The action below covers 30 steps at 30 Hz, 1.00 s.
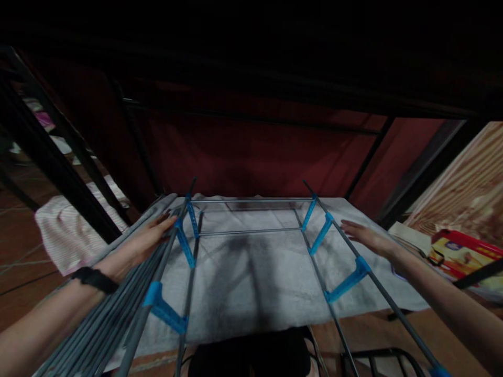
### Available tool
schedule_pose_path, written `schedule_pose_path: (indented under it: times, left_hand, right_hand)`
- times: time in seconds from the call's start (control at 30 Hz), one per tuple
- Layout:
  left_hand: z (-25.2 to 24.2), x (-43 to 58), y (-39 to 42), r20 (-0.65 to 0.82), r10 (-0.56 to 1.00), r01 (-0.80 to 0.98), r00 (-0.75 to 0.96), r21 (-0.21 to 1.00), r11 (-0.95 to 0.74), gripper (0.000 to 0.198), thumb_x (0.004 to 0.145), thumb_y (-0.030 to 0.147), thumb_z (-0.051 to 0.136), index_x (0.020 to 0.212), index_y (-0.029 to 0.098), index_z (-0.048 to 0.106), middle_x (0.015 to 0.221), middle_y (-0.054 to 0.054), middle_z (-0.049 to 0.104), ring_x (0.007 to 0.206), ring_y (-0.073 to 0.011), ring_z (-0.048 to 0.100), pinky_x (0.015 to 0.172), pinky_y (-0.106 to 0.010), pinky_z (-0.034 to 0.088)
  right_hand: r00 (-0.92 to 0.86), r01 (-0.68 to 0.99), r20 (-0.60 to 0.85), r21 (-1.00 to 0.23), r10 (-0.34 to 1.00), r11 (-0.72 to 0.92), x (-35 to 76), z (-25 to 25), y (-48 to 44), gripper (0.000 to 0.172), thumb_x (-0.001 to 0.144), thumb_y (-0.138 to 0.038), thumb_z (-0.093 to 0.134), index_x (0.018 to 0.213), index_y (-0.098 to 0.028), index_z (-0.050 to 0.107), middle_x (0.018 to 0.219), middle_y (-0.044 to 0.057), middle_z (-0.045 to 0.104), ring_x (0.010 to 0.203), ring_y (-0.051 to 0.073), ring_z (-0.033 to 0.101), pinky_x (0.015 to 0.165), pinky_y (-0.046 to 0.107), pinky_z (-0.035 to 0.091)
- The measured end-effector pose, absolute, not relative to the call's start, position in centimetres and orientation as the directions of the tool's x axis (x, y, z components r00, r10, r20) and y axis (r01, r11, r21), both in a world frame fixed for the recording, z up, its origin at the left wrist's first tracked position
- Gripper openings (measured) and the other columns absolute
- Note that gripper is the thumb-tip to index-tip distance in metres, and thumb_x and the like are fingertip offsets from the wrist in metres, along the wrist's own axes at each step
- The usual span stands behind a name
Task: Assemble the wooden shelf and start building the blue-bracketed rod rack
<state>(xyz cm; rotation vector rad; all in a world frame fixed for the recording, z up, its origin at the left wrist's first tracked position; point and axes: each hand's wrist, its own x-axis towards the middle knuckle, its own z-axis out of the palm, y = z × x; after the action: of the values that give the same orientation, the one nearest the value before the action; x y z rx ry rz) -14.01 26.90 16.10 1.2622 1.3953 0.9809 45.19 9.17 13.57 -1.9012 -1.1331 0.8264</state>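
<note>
A frame of grey metal tubes (387, 296) with blue plastic connectors lies across a grey cloth. My left hand (151, 238) rests with fingers stretched out at the outside of the left long tube (167, 256), by a blue connector (185, 245); whether it presses on the tube is hard to tell. On the other side my right hand (367, 238) is open, its fingertips just outside the right long tube, near another blue connector (322, 233). Two thin crossbars (251, 230) join the sides at the far end. Neither hand grips anything.
Beneath my left forearm lies a bundle of loose grey tubes (106, 314). The grey cloth (243, 277) covers the surface under the frame. Dark metal bars (58, 157) stand left. A red and yellow package (463, 251) sits right, and a striped cloth (70, 228) lies left.
</note>
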Motion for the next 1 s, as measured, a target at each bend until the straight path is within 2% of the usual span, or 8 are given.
schedule_pose_path:
  times: [0.13, 0.2, 0.3, 0.4, 0.5, 0.63, 0.8, 1.0]
  left_hand:
    - [14.7, -16.4, 20.7, -0.228, 0.973, 0.150, 0.038, 0.964, 0.220, 0.063, 0.072, 0.049, 0.071, 0.127, 0.025, 0.052, 0.134, -0.009, 0.056, 0.122, -0.0236, 0.054, 0.084, -0.026, 0.055]
    - [14.3, -16.2, 18.1, -0.260, 0.960, 0.143, 0.101, 0.959, 0.245, 0.062, 0.069, 0.048, 0.073, 0.124, 0.029, 0.053, 0.131, -0.008, 0.059, 0.118, -0.0253, 0.057, 0.083, -0.030, 0.056]
    - [14.5, -14.9, 15.7, -0.238, 0.950, 0.141, 0.203, 0.967, 0.212, 0.059, 0.066, 0.042, 0.075, 0.119, 0.026, 0.054, 0.120, -0.010, 0.064, 0.105, -0.0265, 0.064, 0.076, -0.034, 0.057]
    - [15.2, -14.0, 15.1, -0.201, 0.945, 0.172, 0.259, 0.972, 0.160, 0.053, 0.066, 0.035, 0.070, 0.113, 0.021, 0.050, 0.101, -0.008, 0.069, 0.073, -0.0189, 0.066, 0.058, -0.030, 0.052]
    - [15.7, -13.9, 15.2, -0.190, 0.937, 0.226, 0.294, 0.966, 0.125, 0.040, 0.067, 0.029, 0.063, 0.102, 0.019, 0.046, 0.080, -0.002, 0.067, 0.052, -0.0117, 0.054, 0.049, -0.025, 0.042]
    - [15.8, -14.0, 15.3, -0.186, 0.928, 0.240, 0.324, 0.965, 0.110, 0.035, 0.068, 0.026, 0.058, 0.097, 0.020, 0.041, 0.065, 0.004, 0.060, 0.049, -0.0107, 0.049, 0.049, -0.024, 0.037]
    - [16.3, -14.0, 15.9, -0.170, 0.920, 0.245, 0.354, 0.966, 0.085, 0.040, 0.066, 0.027, 0.056, 0.101, 0.020, 0.040, 0.064, 0.004, 0.057, 0.048, -0.0116, 0.048, 0.048, -0.024, 0.037]
    - [17.1, -14.1, 16.9, -0.179, 0.917, 0.297, 0.356, 0.952, 0.070, 0.042, 0.064, 0.029, 0.057, 0.103, 0.020, 0.044, 0.066, 0.004, 0.057, 0.048, -0.0116, 0.047, 0.050, -0.025, 0.037]
  right_hand:
    - [0.380, 0.264, -0.263, -0.888, 0.887, -0.376, 44.9, 11.1, 0.4, 0.065, 0.080, -0.054, 0.059, 0.138, -0.027, 0.048, 0.137, 0.011, 0.053, 0.123, 0.030, 0.052, 0.103, 0.043, 0.046]
    - [0.377, 0.186, -0.295, -0.905, 0.878, -0.383, 44.4, 9.9, -2.0, 0.061, 0.078, -0.056, 0.060, 0.132, -0.028, 0.054, 0.132, 0.012, 0.058, 0.117, 0.033, 0.057, 0.100, 0.045, 0.048]
    - [0.394, 0.099, -0.288, -0.931, 0.873, -0.352, 43.1, 9.1, -3.1, 0.053, 0.075, -0.058, 0.060, 0.120, -0.030, 0.062, 0.125, 0.012, 0.063, 0.109, 0.035, 0.062, 0.096, 0.046, 0.053]
    - [0.401, 0.180, -0.238, -0.926, 0.885, -0.331, 41.3, 9.4, -2.4, 0.052, 0.070, -0.053, 0.068, 0.116, -0.028, 0.064, 0.122, 0.011, 0.065, 0.110, 0.035, 0.062, 0.098, 0.047, 0.051]
    - [0.399, 0.274, -0.169, -0.916, 0.901, -0.293, 40.2, 9.7, -1.6, 0.049, 0.064, -0.047, 0.072, 0.107, -0.023, 0.067, 0.114, 0.012, 0.068, 0.111, 0.036, 0.061, 0.100, 0.049, 0.049]
    - [0.413, 0.242, -0.115, -0.943, 0.904, -0.230, 40.0, 9.4, -1.3, 0.047, 0.063, -0.047, 0.071, 0.102, -0.020, 0.067, 0.113, 0.014, 0.069, 0.110, 0.036, 0.061, 0.096, 0.049, 0.052]
    - [0.399, 0.255, -0.106, -0.941, 0.911, -0.221, 40.2, 9.6, -1.3, 0.047, 0.063, -0.046, 0.072, 0.101, -0.019, 0.067, 0.117, 0.015, 0.066, 0.110, 0.036, 0.061, 0.093, 0.048, 0.054]
    - [0.413, 0.269, -0.070, -0.943, 0.908, -0.196, 40.1, 10.1, -0.8, 0.046, 0.064, -0.046, 0.070, 0.102, -0.019, 0.065, 0.113, 0.013, 0.069, 0.106, 0.034, 0.064, 0.090, 0.046, 0.056]
